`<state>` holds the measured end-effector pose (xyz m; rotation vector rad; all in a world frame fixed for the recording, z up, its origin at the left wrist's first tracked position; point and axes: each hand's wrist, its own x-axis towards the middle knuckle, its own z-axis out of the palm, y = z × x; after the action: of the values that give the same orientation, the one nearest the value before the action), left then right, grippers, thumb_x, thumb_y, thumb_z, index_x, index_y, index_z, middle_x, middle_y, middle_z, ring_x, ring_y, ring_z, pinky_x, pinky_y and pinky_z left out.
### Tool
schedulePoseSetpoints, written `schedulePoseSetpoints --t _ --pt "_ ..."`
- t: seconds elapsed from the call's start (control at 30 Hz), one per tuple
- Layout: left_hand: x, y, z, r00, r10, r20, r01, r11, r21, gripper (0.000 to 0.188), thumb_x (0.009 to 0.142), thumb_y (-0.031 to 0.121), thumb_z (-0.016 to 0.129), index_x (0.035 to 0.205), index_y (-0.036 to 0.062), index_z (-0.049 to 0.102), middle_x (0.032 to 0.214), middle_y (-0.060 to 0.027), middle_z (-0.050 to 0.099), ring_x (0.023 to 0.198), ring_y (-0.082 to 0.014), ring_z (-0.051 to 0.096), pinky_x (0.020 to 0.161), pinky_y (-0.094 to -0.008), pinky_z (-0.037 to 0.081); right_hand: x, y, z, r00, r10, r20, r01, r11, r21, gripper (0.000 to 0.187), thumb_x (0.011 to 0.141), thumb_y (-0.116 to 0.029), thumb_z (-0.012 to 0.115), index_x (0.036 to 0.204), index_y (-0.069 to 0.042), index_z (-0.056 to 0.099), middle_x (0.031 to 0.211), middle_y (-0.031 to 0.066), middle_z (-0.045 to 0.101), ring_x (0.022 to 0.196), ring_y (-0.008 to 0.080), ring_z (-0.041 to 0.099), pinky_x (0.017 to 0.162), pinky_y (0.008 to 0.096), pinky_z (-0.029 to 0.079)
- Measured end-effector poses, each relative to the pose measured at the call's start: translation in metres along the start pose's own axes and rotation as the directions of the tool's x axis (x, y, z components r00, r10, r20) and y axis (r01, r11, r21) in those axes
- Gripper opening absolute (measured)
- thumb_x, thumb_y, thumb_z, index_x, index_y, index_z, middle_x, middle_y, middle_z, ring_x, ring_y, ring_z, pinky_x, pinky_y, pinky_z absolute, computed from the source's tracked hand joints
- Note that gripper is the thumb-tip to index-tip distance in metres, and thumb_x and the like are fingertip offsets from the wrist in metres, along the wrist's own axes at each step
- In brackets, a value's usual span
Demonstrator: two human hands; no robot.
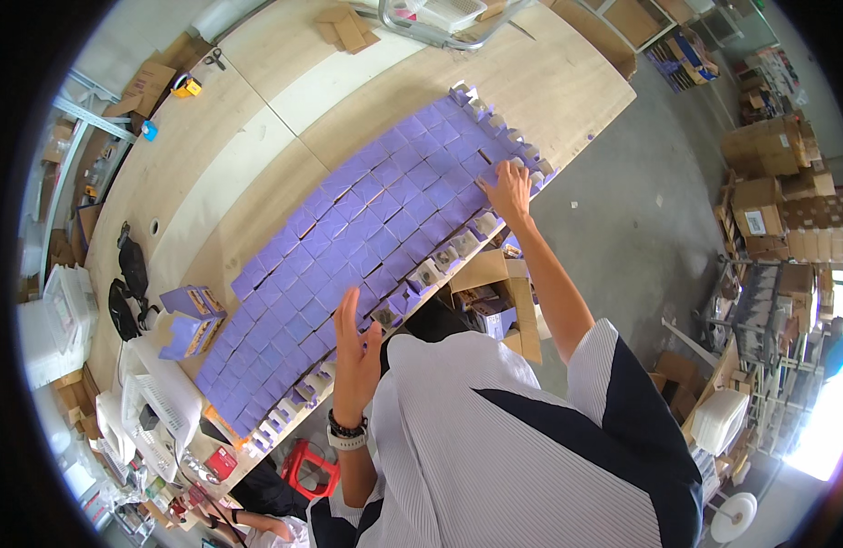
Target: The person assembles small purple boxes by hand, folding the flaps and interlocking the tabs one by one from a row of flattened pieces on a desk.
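Purple boxes point(376, 228) stand packed tightly in long rows on the table, most with their tops closed. At the right end, my right hand point(510, 192) has its fingers bent over a purple box, thumb apart on the left side; the fingertips partly hide that box. My left hand point(351, 352) is raised by the near edge of the rows with its fingers apart, holding nothing. Between my hands, the nearest row has boxes with open tops point(428, 273), some showing grey contents. More open flaps point(495, 121) line the right end.
An open cardboard carton point(522, 306) with purple boxes stands below the table edge. Loose purple cartons point(191, 320), a black bag point(131, 274) and white baskets point(157, 411) lie left. A red stool point(310, 470) and another person's arm point(262, 522) show lower left. Stacked cartons point(759, 151) stand right.
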<state>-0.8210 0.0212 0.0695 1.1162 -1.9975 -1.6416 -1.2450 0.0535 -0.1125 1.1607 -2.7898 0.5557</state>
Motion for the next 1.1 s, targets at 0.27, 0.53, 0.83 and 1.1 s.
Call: schedulePoseSetpoints --t 0.27,0.53,0.83,1.1 --pt "-0.008 -0.009 -0.008 0.999 0.0 -0.049 0.002 0.999 0.04 0.058 0.109 0.007 0.053 0.163 0.0072 0.032 0.166 -0.0161 0.029 0.147 -0.0291 0.042 0.104 -0.0388 0.054 0.003 0.018 0.058 0.993 0.073 0.09 -0.072 0.997 -0.018 0.029 0.086 -0.027 0.082 0.103 -0.007 0.068 0.115 0.0099 0.067 0.115 0.0333 0.059 0.096 0.0489 0.048" --pt "-0.01 -0.011 -0.011 0.995 -0.003 -0.097 0.003 1.0 -0.003 0.056 0.109 0.006 0.053 0.162 0.0066 0.035 0.166 -0.0162 0.029 0.145 -0.0278 0.043 0.101 -0.0376 0.055 0.011 0.022 0.05 0.973 0.011 -0.231 -0.026 0.998 -0.06 0.018 0.088 -0.017 0.069 0.099 -0.008 0.08 0.117 0.0103 0.072 0.125 0.0353 0.053 0.103 0.0496 0.046" --pt "-0.004 -0.01 -0.011 0.998 0.029 -0.054 -0.029 1.0 0.001 0.052 0.108 0.008 0.055 0.158 0.0079 0.041 0.166 -0.0169 0.032 0.145 -0.0276 0.044 0.1 -0.0372 0.056 0.019 0.028 -0.003 0.967 -0.211 -0.141 0.19 0.971 -0.146 0.018 0.087 -0.006 0.063 0.097 -0.009 0.077 0.116 0.0067 0.072 0.119 0.0278 0.06 0.105 0.0508 0.04" --pt "0.028 -0.01 -0.007 0.997 -0.075 0.001 0.071 0.932 -0.355 0.05 0.108 0.016 0.058 0.156 0.0103 0.045 0.153 -0.0107 0.049 0.136 -0.0192 0.05 0.107 -0.0332 0.045 -0.09 -0.159 -0.175 0.628 -0.778 -0.019 0.757 0.606 0.244 0.029 0.077 -0.001 0.067 0.103 -0.013 0.073 0.105 0.0014 0.069 0.104 0.022 0.067 0.112 0.0479 0.044"
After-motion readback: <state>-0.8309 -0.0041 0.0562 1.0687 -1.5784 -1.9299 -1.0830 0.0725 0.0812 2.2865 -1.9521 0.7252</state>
